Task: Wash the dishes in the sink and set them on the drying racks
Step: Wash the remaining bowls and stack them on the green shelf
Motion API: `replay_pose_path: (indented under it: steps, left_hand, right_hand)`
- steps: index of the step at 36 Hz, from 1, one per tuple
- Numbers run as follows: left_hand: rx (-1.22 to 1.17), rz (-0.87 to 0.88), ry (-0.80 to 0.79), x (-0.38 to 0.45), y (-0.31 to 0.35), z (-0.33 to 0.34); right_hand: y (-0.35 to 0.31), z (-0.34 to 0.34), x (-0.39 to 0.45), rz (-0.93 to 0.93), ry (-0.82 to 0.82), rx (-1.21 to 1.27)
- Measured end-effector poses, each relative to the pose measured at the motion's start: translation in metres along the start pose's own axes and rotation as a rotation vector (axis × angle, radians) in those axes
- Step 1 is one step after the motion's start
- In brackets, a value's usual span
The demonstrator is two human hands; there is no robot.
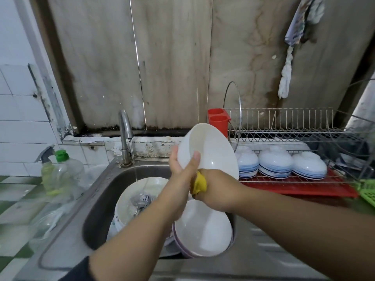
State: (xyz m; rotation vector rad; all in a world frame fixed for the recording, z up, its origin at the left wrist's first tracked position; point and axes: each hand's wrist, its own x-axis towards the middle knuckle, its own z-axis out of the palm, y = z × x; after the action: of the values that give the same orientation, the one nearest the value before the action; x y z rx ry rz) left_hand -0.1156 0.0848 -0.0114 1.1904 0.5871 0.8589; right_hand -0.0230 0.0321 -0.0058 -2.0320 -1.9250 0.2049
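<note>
Both hands meet at the centre of the frame, over the sink (97, 203). Left hand (182, 165) grips the rim of a white bowl (211, 151), thumb curled over the inside edge and fingers behind it, holding it tilted on edge with its opening turned toward the lower left of the frame. Right hand (219, 189) is closed around a yellow sponge (198, 184), pressed at the bowl's lower rim where the two hands touch. Judging from this, the bowl is being scrubbed and not yet rinsed. What the coming move turns on: the tap (125, 126) and its thin stream lie to the left of the bowl, while the drying rack (294, 134) lies to its right, just beside the bowl's far edge. So rinsing means carrying the bowl leftward, racking it rightward. More bowls and a plate with spoons wait in the basin below the hands; washed bowls (276, 164) sit upside down on the rack's lower tier.
</note>
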Motion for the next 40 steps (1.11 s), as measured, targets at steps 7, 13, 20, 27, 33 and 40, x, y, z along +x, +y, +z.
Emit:
replay_pose_path:
  steps: [7,13,20,27,33,40]
  left_hand:
    - [-0.035,-0.064,-0.020,0.027,0.030,-0.035]
    - [0.087,0.084,0.102,0.014,0.010,0.002]
    - [0.095,-0.031,0.036,0.032,0.037,-0.024]
    - [0.108,0.054,0.099,0.017,0.025,0.002]
    - [0.016,-0.022,0.059,0.034,0.028,-0.025]
    - [0.029,-0.079,-0.080,0.020,0.007,-0.008]
  right_hand:
    - [0.019,-0.032,-0.007,-0.154,-0.061,-0.539]
    - [-0.009,-0.017,0.004,0.022,0.034,0.064]
    - [0.009,-0.032,-0.003,-0.034,-0.029,-0.430]
    - [-0.007,-0.033,0.000,0.063,0.037,0.007]
    - [0.004,-0.032,-0.007,-0.031,-0.097,-0.447]
    - [-0.012,-0.020,0.007,0.095,0.233,0.396]
